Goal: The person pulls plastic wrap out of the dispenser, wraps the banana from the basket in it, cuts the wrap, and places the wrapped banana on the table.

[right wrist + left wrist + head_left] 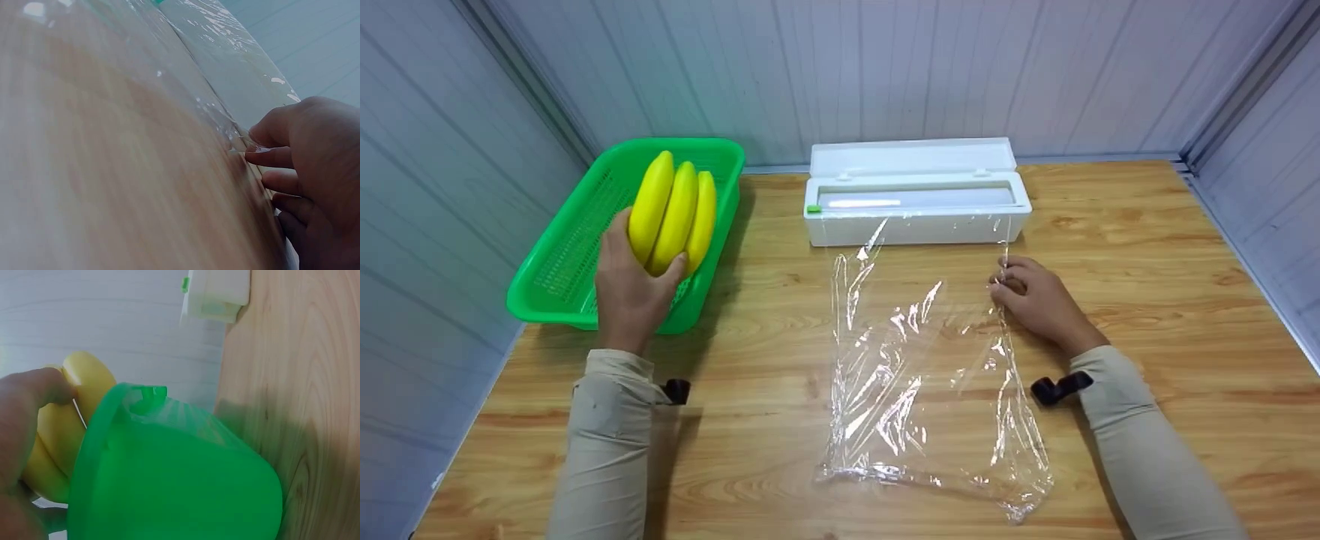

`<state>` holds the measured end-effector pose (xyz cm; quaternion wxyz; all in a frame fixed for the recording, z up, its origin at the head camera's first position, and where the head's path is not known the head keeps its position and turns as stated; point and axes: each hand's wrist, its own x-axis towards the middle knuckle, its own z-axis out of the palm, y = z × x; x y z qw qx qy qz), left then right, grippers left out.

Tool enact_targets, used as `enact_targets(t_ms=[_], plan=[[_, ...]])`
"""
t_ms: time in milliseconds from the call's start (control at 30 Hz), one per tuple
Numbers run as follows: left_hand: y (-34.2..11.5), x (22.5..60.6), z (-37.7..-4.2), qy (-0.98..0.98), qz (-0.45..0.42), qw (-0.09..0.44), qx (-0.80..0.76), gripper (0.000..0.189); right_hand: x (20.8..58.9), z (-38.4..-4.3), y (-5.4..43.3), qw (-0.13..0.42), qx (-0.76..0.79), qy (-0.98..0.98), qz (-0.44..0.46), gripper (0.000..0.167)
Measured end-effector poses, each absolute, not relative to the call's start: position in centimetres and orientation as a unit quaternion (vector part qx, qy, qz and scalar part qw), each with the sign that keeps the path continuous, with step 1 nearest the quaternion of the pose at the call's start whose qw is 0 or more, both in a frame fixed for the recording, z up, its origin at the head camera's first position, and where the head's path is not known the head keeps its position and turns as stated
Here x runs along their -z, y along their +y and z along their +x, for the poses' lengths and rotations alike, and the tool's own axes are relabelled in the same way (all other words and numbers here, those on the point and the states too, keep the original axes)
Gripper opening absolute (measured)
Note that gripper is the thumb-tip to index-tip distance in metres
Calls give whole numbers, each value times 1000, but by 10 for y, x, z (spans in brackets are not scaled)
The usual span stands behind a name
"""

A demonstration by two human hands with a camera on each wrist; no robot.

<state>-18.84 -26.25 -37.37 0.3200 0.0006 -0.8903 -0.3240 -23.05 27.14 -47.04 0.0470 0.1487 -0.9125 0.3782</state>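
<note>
A bunch of three yellow bananas [675,217] is gripped by my left hand [634,292], thumb on the near side and fingers mostly hidden behind the fruit. The bunch overlaps the green plastic basket [726,195] in the head view; in the left wrist view the bananas [90,385] show beside the basket rim. A sheet of clear cling film [900,405] runs from the white dispenser box [919,230] toward me over the table. My right hand [1039,304] pinches the film's right edge between thumb and forefinger, just in front of the box.
The box's white lid [913,156] stands raised at the back, and a small green slider [813,209] sits at its left end. White panel walls [870,67] close in the wooden table [1147,300]. The film's near end lies wrinkled.
</note>
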Motion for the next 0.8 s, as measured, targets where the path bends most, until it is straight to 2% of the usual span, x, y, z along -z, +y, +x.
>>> enact_targets(t_ms=[800], plan=[[-251,371,-189,-891,-81,367,257,70,471,-231,271,53,-378,-911,153,21]])
